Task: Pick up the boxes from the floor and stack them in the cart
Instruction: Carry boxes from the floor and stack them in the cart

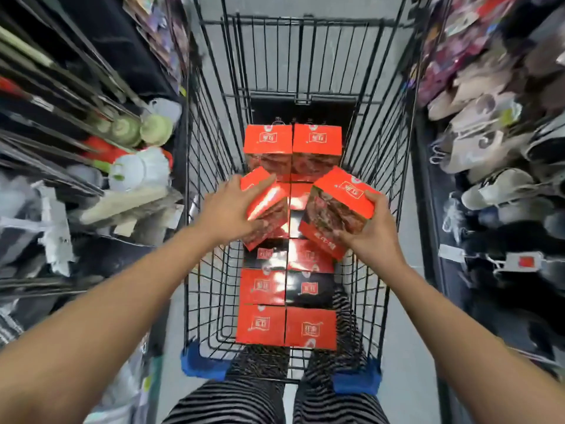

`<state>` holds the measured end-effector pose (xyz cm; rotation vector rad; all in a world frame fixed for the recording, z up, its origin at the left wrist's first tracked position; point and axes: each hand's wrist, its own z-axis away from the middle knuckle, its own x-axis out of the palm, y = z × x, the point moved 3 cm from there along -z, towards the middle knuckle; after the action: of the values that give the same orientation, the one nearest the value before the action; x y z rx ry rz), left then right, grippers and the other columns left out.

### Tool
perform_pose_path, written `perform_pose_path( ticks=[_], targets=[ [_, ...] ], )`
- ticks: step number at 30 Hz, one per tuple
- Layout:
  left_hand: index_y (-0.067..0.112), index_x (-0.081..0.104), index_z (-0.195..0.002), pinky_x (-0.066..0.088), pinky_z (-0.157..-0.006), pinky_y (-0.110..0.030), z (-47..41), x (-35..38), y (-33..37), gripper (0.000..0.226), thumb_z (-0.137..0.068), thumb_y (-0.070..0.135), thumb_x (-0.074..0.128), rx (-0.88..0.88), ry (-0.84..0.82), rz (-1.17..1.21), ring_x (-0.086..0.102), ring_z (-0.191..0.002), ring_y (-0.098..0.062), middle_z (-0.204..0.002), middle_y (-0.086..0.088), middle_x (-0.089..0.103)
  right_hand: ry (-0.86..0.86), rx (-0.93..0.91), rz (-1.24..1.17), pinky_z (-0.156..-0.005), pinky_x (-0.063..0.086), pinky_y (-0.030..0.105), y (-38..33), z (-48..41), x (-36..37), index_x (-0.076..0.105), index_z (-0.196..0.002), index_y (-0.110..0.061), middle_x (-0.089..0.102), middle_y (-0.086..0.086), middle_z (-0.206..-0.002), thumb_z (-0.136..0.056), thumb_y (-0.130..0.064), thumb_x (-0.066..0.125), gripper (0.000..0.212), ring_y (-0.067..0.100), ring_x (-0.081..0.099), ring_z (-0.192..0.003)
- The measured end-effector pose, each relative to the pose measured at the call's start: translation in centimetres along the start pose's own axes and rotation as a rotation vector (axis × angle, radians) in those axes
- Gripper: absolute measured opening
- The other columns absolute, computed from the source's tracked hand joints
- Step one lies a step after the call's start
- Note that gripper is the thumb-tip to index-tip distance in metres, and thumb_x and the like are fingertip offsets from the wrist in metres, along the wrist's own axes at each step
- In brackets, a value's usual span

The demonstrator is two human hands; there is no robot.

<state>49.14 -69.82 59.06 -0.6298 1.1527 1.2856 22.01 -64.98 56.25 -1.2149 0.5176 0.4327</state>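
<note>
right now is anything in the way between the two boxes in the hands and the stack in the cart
Nothing visible. The left hand and right hand each hold a red box directly above the boxes already lying in the cart, just in front of the taller far stack.

Looked like a retail shop aisle: black wire shopping cart (394,166) stood between stocked shelves, with shoes (477,148) racked on the right and mops/cleaning tools (134,166) on the left (tags hanging).
</note>
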Motion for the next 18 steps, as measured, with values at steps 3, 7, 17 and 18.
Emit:
perform_pose_path(
  ticks=[3, 7, 17, 18],
  targets=[
    [0.053, -0.001, -0.146, 0.039, -0.103, -0.051, -3.1, 0.6, -0.7, 0.094, -0.079, 0.059, 0.065, 0.015, -0.022, -0.005, 0.041, -0.122, -0.036, -0.136, -0.017, 0.035, -0.041, 0.002, 0.002, -0.099, 0.042, 0.028, 0.6, -2.7, 0.0, 0.034, -0.134, -0.018, 0.047, 0.006, -0.128, -0.061, -0.020, 0.091, 0.092, 0.016, 0.049, -0.113],
    [0.052, -0.002, -0.146, 0.037, -0.103, -0.053, -6.4, 1.4, -0.5, 0.092, -0.080, 0.061, 0.061, 0.200, -0.061, -0.119, 0.040, -0.120, -0.037, -0.134, -0.018, 0.035, -0.118, -0.018, 0.088, -0.096, 0.036, 0.022, 1.5, -5.0, 0.6, 0.033, -0.138, -0.021, 0.043, 0.005, -0.135, -0.064, -0.023, 0.090, 0.093, 0.011, 0.043, -0.116],
    [0.032, 0.026, -0.150, 0.012, -0.113, -0.055, -8.9, 3.9, -1.6, 0.085, -0.079, 0.039, 0.072, 0.245, 0.103, -0.215, 0.020, -0.139, -0.046, -0.153, -0.026, 0.020, -0.185, -0.181, 0.147, -0.106, 0.033, 0.023, 2.3, -9.3, 3.4, 0.029, -0.144, -0.022, 0.027, 0.014, -0.151, -0.074, -0.014, 0.082, 0.087, 0.021, 0.038, -0.134],
    [0.033, 0.023, -0.150, 0.009, -0.113, -0.055, -8.8, 4.1, -2.1, 0.087, -0.079, 0.043, 0.072, 0.181, 0.113, -0.172, 0.014, -0.142, -0.044, -0.158, -0.021, 0.011, -0.200, -0.209, 0.151, -0.109, 0.033, 0.027, 2.2, -9.8, 3.8, 0.028, -0.144, -0.026, 0.024, 0.017, -0.153, -0.075, -0.013, 0.081, 0.088, 0.025, 0.036, -0.137]
  ],
)
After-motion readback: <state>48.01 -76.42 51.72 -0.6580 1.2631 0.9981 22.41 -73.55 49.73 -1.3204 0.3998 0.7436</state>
